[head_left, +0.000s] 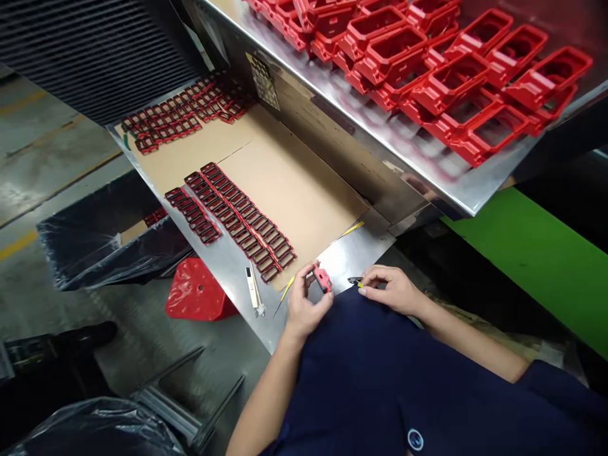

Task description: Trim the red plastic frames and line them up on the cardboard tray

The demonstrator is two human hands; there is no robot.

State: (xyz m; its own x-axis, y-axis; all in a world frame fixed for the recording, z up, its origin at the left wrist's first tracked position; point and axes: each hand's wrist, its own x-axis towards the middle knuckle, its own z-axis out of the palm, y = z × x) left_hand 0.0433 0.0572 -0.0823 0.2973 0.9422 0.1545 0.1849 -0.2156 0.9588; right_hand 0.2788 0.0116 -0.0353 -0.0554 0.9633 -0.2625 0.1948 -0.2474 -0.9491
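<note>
My left hand (306,304) holds a small red and black plastic part (323,277) by its ends, above the near edge of the metal table. To its right, my right hand (386,288) pinches a small tool with a dark tip and a bit of yellow (355,281). The tool and the part are apart. Left of my hands, rows of red and black frames (247,221) lie on the cardboard sheet (285,171). A white tool (252,288) rests on the bare metal, near a strip of yellow (287,288).
Larger red housings (432,69) are stacked on a raised metal shelf (380,139) at the upper right. More frames (171,114) lie at the table's far end. A lined bin (109,228) and a red stool (197,291) stand left of the table.
</note>
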